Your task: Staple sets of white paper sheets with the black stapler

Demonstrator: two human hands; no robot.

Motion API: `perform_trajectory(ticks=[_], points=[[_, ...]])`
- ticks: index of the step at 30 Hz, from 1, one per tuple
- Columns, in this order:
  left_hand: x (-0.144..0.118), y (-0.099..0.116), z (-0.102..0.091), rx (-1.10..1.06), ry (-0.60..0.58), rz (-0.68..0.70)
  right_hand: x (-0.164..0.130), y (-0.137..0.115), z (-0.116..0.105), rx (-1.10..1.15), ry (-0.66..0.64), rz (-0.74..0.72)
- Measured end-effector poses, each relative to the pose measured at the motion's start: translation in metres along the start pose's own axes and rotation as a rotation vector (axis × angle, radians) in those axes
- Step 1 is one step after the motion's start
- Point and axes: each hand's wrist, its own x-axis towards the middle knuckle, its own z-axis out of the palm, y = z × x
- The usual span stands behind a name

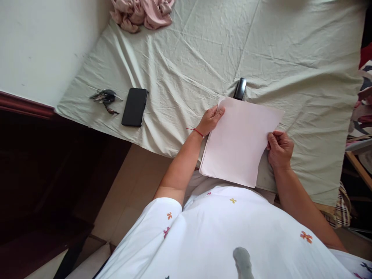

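A thin stack of white paper sheets (240, 141) is held up in front of me, over the near edge of the cloth-covered surface. My left hand (210, 119) grips its upper left edge, thumb on top and the other fingers mostly hidden beneath. My right hand (279, 149) is closed at the right edge, pinching the sheets between thumb and curled fingers. Along the left and bottom sides several sheet edges show slightly out of line. Just beyond the top edge lies a black stapler-like object (240, 88), its near end covered by the paper.
A wrinkled pale green cloth (186, 66) covers the surface. On the left lie a black phone (135, 107) and a bunch of keys (106, 97). Pink crumpled fabric (142, 13) is at the far left. A white wall (43, 46) borders the left side; patterned fabrics (363, 100) hang at right.
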Motion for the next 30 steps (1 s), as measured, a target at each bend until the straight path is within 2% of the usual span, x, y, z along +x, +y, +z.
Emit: perform_trajectory(ticks=[5, 11, 17, 22, 27, 30], points=[[-0.002, 0.006, -0.001, 0.032, -0.035, -0.020, -0.002, -0.003, 0.004, -0.039, -0.008, -0.023], [-0.001, 0.004, 0.000, -0.157, -0.033, -0.094, -0.004, -0.010, 0.010, -0.109, -0.015, -0.051], [0.000, -0.004, 0.002, -0.274, 0.051, -0.156, -0.011, -0.018, 0.020, 0.012, -0.110, 0.075], [0.001, -0.003, 0.003, -0.287, 0.096, -0.133, -0.024, -0.036, 0.035, 0.109, -0.155, 0.129], [0.002, 0.004, 0.004, -0.338, 0.136, -0.135, -0.031, -0.045, 0.029, 0.189, -0.261, 0.334], [-0.003, 0.017, 0.005, -0.309, 0.103, -0.136, -0.030, -0.049, 0.022, 0.166, -0.217, 0.320]])
